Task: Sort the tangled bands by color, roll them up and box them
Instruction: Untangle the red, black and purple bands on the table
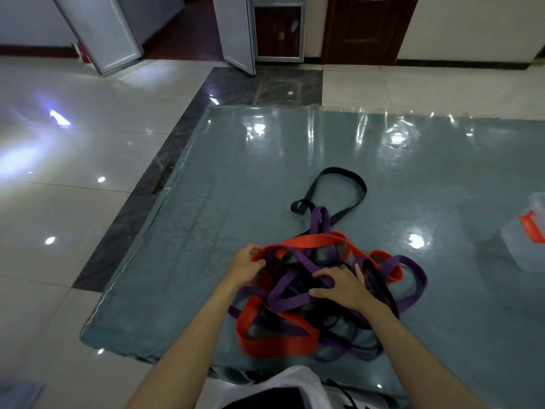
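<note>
Head view is showing you kneeling at the near edge of a grey-green mat point(206, 231) on the floor, with the tangle of bands point(318, 302) lying on the mat right in front of you. Your left hand point(246, 265) is pinching a red band point(306, 241) at the left edge of the tangle. Your right hand point(339, 286) is resting on top of the tangle, fingers curling around a purple band point(290, 302). A black band point(348, 187) is trailing out of the far side of the tangle, already half free. A clear box point(523, 246) with a red latch is sitting on the mat well to the right of the tangle.

You seem to be just starting the sorting. Keep the right hand pinning the tangle while the left is drawing the red loop outward slowly; if it snags, stop and feed the crossing purple strand through rather than tugging, since pulling likely tightens the knot. That loose black band far of the tangle may be the easier first win.
</note>
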`<control>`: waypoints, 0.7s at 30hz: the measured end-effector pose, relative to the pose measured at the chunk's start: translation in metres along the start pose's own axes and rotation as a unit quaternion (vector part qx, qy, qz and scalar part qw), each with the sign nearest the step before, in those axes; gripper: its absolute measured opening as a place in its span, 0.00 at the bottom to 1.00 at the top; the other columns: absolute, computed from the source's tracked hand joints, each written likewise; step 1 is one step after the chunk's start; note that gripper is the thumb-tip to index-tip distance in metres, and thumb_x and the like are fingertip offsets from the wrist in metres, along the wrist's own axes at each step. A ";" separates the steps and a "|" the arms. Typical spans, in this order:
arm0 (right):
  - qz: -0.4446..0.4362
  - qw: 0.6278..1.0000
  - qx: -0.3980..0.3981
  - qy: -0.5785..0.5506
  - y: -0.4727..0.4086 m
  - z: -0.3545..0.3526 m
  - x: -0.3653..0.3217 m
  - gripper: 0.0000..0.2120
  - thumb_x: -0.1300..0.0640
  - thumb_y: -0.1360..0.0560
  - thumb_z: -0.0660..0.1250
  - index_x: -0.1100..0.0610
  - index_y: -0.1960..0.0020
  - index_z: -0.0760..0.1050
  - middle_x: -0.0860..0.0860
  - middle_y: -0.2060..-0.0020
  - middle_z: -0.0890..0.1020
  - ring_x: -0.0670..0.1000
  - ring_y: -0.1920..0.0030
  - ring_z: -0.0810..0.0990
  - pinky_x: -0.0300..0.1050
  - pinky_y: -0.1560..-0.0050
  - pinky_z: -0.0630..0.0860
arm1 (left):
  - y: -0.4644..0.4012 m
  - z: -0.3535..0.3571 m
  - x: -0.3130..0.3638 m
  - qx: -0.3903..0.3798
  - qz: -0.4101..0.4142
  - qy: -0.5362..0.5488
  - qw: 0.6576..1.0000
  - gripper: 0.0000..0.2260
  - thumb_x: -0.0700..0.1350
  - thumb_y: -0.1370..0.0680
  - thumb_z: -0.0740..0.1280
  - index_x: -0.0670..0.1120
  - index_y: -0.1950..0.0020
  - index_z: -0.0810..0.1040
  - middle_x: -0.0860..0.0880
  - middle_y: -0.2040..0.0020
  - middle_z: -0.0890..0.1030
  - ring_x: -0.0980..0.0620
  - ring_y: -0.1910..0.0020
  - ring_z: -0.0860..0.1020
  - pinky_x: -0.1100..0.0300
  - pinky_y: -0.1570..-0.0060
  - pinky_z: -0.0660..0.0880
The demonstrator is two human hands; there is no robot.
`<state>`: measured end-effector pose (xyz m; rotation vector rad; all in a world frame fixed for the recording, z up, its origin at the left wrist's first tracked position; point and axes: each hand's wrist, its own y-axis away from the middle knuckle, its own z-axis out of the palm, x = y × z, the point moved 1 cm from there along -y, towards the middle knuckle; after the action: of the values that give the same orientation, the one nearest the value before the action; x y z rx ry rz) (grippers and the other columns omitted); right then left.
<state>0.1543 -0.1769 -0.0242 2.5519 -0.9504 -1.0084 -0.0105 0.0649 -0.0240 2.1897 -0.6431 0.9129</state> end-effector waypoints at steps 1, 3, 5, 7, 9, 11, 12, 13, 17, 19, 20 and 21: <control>0.000 1.000 -0.001 -0.008 -0.001 -0.001 0.001 0.26 0.23 0.32 0.65 0.33 0.38 0.76 0.39 0.32 0.77 0.50 0.24 0.66 0.62 0.21 0.33 | -0.004 0.003 0.000 0.015 0.001 -0.024 1.000 0.16 0.38 0.21 0.70 0.47 0.34 0.78 0.46 0.36 0.78 0.46 0.33 0.76 0.58 0.39 0.71; 0.002 0.999 0.002 -0.047 -0.002 -0.005 0.006 0.21 0.27 0.27 0.65 0.34 0.38 0.77 0.37 0.32 0.77 0.47 0.24 0.66 0.60 0.21 0.33 | -0.011 0.008 0.002 0.030 -0.002 -0.040 0.999 0.20 0.41 0.20 0.69 0.47 0.28 0.74 0.44 0.29 0.73 0.45 0.29 0.72 0.56 0.34 0.69; 0.001 0.997 -0.002 -0.083 -0.002 -0.011 0.009 0.15 0.33 0.22 0.64 0.34 0.37 0.77 0.35 0.33 0.77 0.43 0.25 0.67 0.57 0.20 0.33 | -0.020 0.013 0.005 0.030 -0.003 -0.046 0.998 0.22 0.44 0.18 0.68 0.47 0.24 0.71 0.43 0.25 0.70 0.44 0.27 0.70 0.55 0.32 0.67; -0.005 0.995 -0.015 -0.094 -0.002 -0.017 0.011 0.16 0.34 0.21 0.64 0.33 0.35 0.74 0.35 0.33 0.77 0.41 0.26 0.68 0.54 0.21 0.34 | -0.032 0.018 0.007 0.019 -0.009 -0.066 0.998 0.23 0.49 0.16 0.65 0.46 0.22 0.69 0.42 0.23 0.68 0.42 0.24 0.68 0.50 0.26 0.66; -0.002 0.993 -0.031 -0.110 -0.005 -0.023 0.010 0.21 0.33 0.22 0.64 0.33 0.30 0.69 0.40 0.33 0.78 0.41 0.28 0.70 0.53 0.21 0.35 | -0.046 0.021 0.009 0.000 -0.031 -0.062 0.998 0.23 0.53 0.14 0.61 0.45 0.21 0.68 0.41 0.22 0.68 0.41 0.24 0.68 0.46 0.24 0.66; -0.001 0.993 -0.033 -0.110 -0.011 -0.030 0.008 0.24 0.33 0.21 0.64 0.35 0.27 0.67 0.41 0.36 0.80 0.41 0.32 0.75 0.53 0.20 0.40 | -0.061 0.022 0.009 -0.016 -0.032 -0.057 0.998 0.19 0.53 0.14 0.60 0.44 0.28 0.75 0.41 0.29 0.76 0.40 0.28 0.74 0.47 0.28 0.70; -0.006 0.995 -0.021 -0.101 -0.017 -0.034 0.007 0.24 0.34 0.21 0.64 0.37 0.27 0.68 0.40 0.39 0.81 0.41 0.35 0.76 0.53 0.20 0.46 | -0.067 0.024 0.010 -0.028 -0.027 -0.054 0.998 0.15 0.52 0.14 0.61 0.44 0.34 0.79 0.42 0.34 0.80 0.40 0.33 0.78 0.48 0.32 0.73; -0.014 0.996 -0.001 -0.089 -0.022 -0.038 0.006 0.22 0.35 0.20 0.64 0.40 0.28 0.70 0.40 0.41 0.82 0.42 0.37 0.78 0.51 0.22 0.55 | -0.073 0.025 0.012 -0.044 -0.027 -0.050 0.997 0.13 0.51 0.15 0.64 0.44 0.38 0.80 0.43 0.39 0.83 0.42 0.37 0.80 0.49 0.35 0.75; -0.033 0.992 0.092 -0.082 -0.050 -0.055 0.006 0.13 0.48 0.19 0.68 0.48 0.35 0.78 0.44 0.44 0.85 0.48 0.44 0.83 0.48 0.39 0.79 | -0.089 0.030 0.015 -0.167 -0.038 -0.053 0.984 0.18 0.41 0.25 0.78 0.44 0.36 0.80 0.46 0.38 0.82 0.47 0.36 0.80 0.57 0.35 0.74; -0.016 0.989 0.118 -0.091 -0.066 -0.060 0.010 0.13 0.53 0.19 0.69 0.50 0.36 0.79 0.47 0.43 0.84 0.50 0.45 0.83 0.51 0.40 0.80 | -0.092 0.030 0.014 -0.212 -0.022 -0.087 0.973 0.29 0.43 0.29 0.82 0.45 0.31 0.77 0.48 0.34 0.79 0.50 0.33 0.77 0.56 0.30 0.72; -0.004 0.988 0.127 -0.086 -0.073 -0.061 0.013 0.12 0.55 0.20 0.69 0.51 0.36 0.80 0.49 0.42 0.83 0.52 0.46 0.83 0.52 0.41 0.80 | -0.094 0.030 0.012 -0.220 -0.017 -0.088 0.972 0.31 0.43 0.30 0.82 0.45 0.29 0.76 0.49 0.34 0.79 0.51 0.33 0.76 0.57 0.30 0.71; 0.007 0.988 0.138 -0.072 -0.080 -0.061 0.016 0.13 0.56 0.21 0.70 0.52 0.37 0.80 0.50 0.42 0.81 0.53 0.45 0.82 0.53 0.41 0.80 | -0.095 0.030 0.012 -0.218 -0.020 -0.072 0.973 0.31 0.42 0.29 0.82 0.44 0.29 0.75 0.49 0.34 0.79 0.51 0.34 0.76 0.59 0.32 0.71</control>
<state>0.2434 -0.1269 -0.0221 2.7162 -1.2221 -1.1433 0.0715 0.1029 -0.0677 1.8725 -0.7839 0.5315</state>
